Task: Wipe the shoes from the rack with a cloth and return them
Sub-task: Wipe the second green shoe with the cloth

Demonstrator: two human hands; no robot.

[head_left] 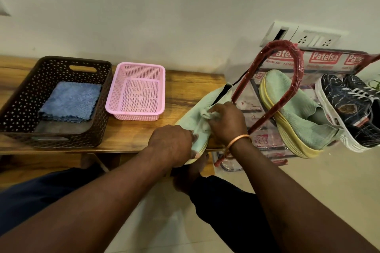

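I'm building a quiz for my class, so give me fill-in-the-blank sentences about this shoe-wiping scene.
1. The brown basket holds folded ___ cloths.
2. The right hand presses a cloth onto the ___ shoe on the bench.
3. The smaller basket is ___.
Missing: blue; green; pink.

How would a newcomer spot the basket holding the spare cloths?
Find the wooden bench against the wall. The brown basket sits at its left end. Unlike the empty pink basket beside it, it holds folded blue cloths.
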